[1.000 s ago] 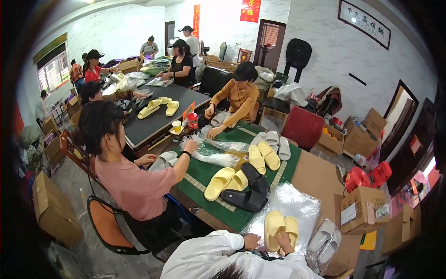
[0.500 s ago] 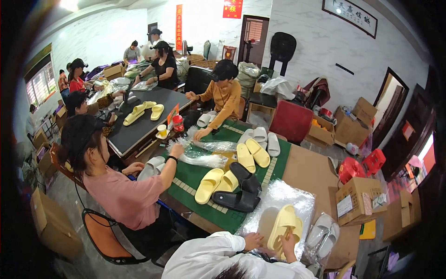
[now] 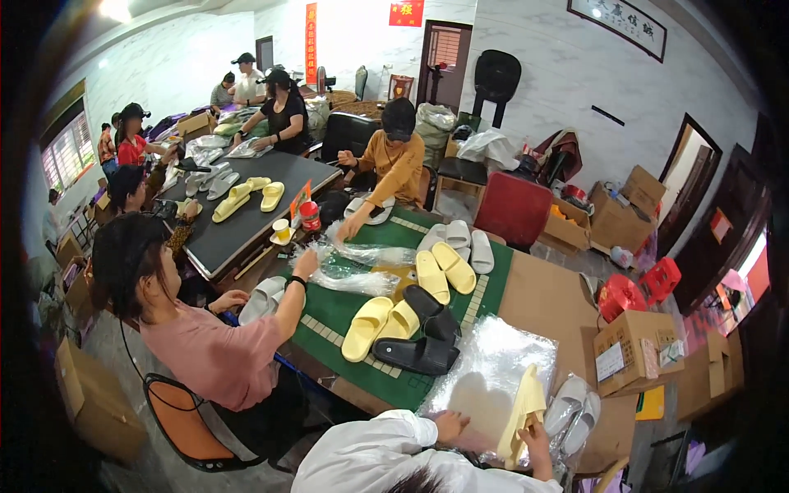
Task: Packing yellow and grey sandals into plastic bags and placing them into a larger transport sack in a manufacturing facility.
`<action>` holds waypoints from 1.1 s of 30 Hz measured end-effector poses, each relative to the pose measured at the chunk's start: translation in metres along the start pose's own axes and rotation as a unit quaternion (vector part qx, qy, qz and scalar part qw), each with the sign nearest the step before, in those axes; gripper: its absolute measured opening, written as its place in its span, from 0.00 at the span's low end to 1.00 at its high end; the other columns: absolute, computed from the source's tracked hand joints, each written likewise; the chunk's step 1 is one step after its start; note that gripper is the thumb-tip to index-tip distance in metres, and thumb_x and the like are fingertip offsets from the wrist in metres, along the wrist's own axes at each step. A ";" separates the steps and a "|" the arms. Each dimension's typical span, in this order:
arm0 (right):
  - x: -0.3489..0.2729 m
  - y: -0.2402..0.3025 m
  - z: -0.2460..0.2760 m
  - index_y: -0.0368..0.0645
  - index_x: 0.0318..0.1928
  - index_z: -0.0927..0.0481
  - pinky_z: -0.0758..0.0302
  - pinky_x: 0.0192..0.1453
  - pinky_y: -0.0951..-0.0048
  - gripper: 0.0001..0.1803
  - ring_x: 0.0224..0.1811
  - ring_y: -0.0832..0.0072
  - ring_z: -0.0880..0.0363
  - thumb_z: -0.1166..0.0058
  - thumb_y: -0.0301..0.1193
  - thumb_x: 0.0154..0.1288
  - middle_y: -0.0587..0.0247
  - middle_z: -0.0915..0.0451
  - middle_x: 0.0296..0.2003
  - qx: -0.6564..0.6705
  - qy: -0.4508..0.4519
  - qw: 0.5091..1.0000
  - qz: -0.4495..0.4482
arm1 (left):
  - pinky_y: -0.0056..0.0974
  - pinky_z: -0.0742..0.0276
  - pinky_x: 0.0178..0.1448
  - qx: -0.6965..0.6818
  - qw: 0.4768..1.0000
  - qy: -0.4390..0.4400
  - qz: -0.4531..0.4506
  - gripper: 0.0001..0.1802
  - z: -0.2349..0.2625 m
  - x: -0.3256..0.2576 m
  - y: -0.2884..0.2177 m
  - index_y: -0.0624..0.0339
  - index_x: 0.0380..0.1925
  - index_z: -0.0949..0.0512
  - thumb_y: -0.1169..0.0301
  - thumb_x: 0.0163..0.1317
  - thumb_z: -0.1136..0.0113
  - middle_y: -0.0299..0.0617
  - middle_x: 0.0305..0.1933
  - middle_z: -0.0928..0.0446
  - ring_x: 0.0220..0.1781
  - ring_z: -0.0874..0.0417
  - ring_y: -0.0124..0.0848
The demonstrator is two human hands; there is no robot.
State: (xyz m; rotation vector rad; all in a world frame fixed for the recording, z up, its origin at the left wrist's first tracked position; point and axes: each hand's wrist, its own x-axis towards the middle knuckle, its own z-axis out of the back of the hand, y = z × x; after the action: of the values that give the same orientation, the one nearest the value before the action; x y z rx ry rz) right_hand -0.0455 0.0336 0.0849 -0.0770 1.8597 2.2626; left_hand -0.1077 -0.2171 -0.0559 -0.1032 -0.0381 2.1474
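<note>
My right hand (image 3: 538, 448) grips yellow slide slippers (image 3: 528, 393), which are turned up on edge over a stack of clear plastic bags (image 3: 501, 349); whether it is one slipper or a stacked pair I cannot tell. My left hand (image 3: 451, 426) lies at the near left of the bags, fingers stretched out and holding nothing that I can see. To the right, grey slippers (image 3: 575, 415) lie in a clear bag. Black slippers (image 3: 417, 355) and yellow slippers (image 3: 367, 329) rest on the green mat (image 3: 329, 337) beyond my left hand.
A co-worker in pink (image 3: 214, 353) sits at the left, another in mustard (image 3: 400, 168) across the table; both handle clear bags. More yellow slippers (image 3: 456, 269) and grey slippers (image 3: 482, 251) lie on the mat. A cardboard box (image 3: 637, 353) stands at the right.
My right hand has moved right with the yellow slippers, tilting them from lying flat to standing on edge. My left hand has barely moved. Co-workers' arms shifted slightly.
</note>
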 end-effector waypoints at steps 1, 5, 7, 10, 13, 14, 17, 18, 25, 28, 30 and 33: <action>-0.002 0.004 0.005 0.40 0.61 0.38 0.32 0.43 0.79 0.34 0.41 0.79 0.32 0.43 0.21 0.52 0.68 0.29 0.39 -0.043 0.027 0.998 -0.023 | 0.44 0.32 0.48 0.001 1.000 0.001 -0.008 0.26 0.013 -0.001 0.002 0.54 0.55 0.32 0.63 0.54 0.51 0.51 0.62 0.39 0.49 0.29 0.46; -0.012 0.003 0.018 0.32 0.63 0.45 0.34 0.50 0.79 0.37 0.45 0.78 0.30 0.45 0.20 0.52 0.64 0.28 0.46 0.044 0.036 0.998 -0.039 | 0.41 0.34 0.51 -0.015 0.997 -0.014 -0.077 0.26 0.037 -0.004 0.008 0.56 0.56 0.33 0.61 0.56 0.53 0.50 0.63 0.40 0.52 0.31 0.44; -0.018 0.011 0.015 0.30 0.61 0.43 0.33 0.48 0.79 0.35 0.44 0.78 0.30 0.45 0.21 0.52 0.65 0.28 0.44 0.066 0.038 0.997 -0.026 | 0.41 0.35 0.52 -0.001 0.997 -0.002 -0.073 0.26 0.010 0.001 0.006 0.57 0.55 0.32 0.60 0.56 0.53 0.49 0.63 0.40 0.53 0.31 0.44; -0.017 -0.017 0.022 0.31 0.57 0.35 0.31 0.43 0.74 0.34 0.38 0.73 0.28 0.40 0.27 0.48 0.60 0.25 0.37 -0.002 0.004 1.000 0.007 | 0.39 0.37 0.54 -0.007 1.000 0.017 -0.004 0.24 -0.027 0.017 0.000 0.60 0.51 0.30 0.59 0.56 0.54 0.47 0.59 0.35 0.54 0.31 0.37; -0.039 -0.007 0.028 0.33 0.61 0.41 0.52 0.68 0.63 0.32 0.67 0.61 0.50 0.48 0.33 0.59 0.50 0.43 0.63 -0.133 0.044 0.990 -0.014 | 0.40 0.36 0.54 -0.010 0.999 -0.047 -0.008 0.25 -0.012 0.016 -0.001 0.65 0.48 0.29 0.60 0.53 0.52 0.47 0.57 0.33 0.53 0.31 0.37; -0.047 0.003 0.025 0.33 0.61 0.41 0.46 0.64 0.71 0.30 0.64 0.64 0.44 0.50 0.33 0.62 0.52 0.39 0.61 -0.160 0.029 0.987 -0.009 | 0.41 0.36 0.54 -0.055 0.998 0.010 -0.022 0.28 0.008 0.017 0.001 0.69 0.49 0.30 0.62 0.49 0.48 0.48 0.57 0.34 0.51 0.31 0.39; -0.073 0.060 0.007 0.34 0.62 0.41 0.46 0.64 0.70 0.30 0.64 0.65 0.44 0.50 0.33 0.62 0.52 0.40 0.61 -0.018 -0.004 0.993 -0.112 | 0.42 0.36 0.54 -0.144 0.989 -0.031 0.018 0.31 0.063 0.008 -0.004 0.71 0.52 0.33 0.66 0.46 0.45 0.49 0.59 0.36 0.50 0.31 0.40; -0.080 0.083 0.000 0.34 0.61 0.40 0.45 0.63 0.71 0.29 0.62 0.66 0.43 0.51 0.33 0.63 0.53 0.38 0.60 0.020 -0.021 0.990 -0.135 | 0.42 0.36 0.54 -0.143 0.989 -0.028 0.024 0.31 0.070 0.010 -0.004 0.71 0.52 0.33 0.66 0.46 0.45 0.49 0.59 0.36 0.50 0.31 0.40; -0.082 0.100 0.000 0.39 0.62 0.41 0.38 0.56 0.72 0.29 0.58 0.67 0.39 0.51 0.34 0.62 0.58 0.36 0.57 0.113 -0.053 0.974 -0.187 | 0.44 0.35 0.53 -0.173 0.976 -0.128 0.035 0.34 0.051 0.029 0.009 0.72 0.57 0.40 0.69 0.48 0.49 0.51 0.62 0.40 0.50 0.32 0.45; -0.073 0.077 0.015 0.38 0.62 0.41 0.36 0.52 0.72 0.30 0.57 0.66 0.38 0.51 0.35 0.62 0.57 0.36 0.58 0.054 -0.002 0.985 -0.164 | 0.45 0.33 0.52 -0.166 0.981 -0.100 0.004 0.24 0.035 0.032 0.022 0.66 0.53 0.33 0.68 0.55 0.54 0.52 0.57 0.35 0.50 0.30 0.46; -0.073 0.086 0.010 0.37 0.60 0.39 0.36 0.53 0.70 0.28 0.55 0.65 0.36 0.51 0.34 0.62 0.55 0.33 0.56 -0.010 -0.008 0.987 -0.161 | 0.46 0.32 0.51 -0.152 0.983 -0.095 0.031 0.21 0.029 0.031 0.031 0.63 0.49 0.30 0.68 0.54 0.53 0.50 0.55 0.32 0.48 0.28 0.47; -0.062 0.069 0.014 0.37 0.58 0.36 0.36 0.54 0.69 0.26 0.54 0.64 0.35 0.51 0.32 0.61 0.55 0.31 0.54 0.007 0.077 0.990 -0.118 | 0.47 0.30 0.48 -0.148 0.982 -0.078 0.082 0.14 0.029 0.035 0.041 0.57 0.41 0.26 0.66 0.56 0.53 0.48 0.44 0.26 0.44 0.25 0.46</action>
State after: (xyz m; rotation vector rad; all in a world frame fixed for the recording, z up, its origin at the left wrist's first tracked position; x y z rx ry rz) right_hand 0.0027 0.0264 0.1653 -0.4574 1.8281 2.1350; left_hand -0.1631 -0.2098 -0.0320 -0.1145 -0.4562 2.2981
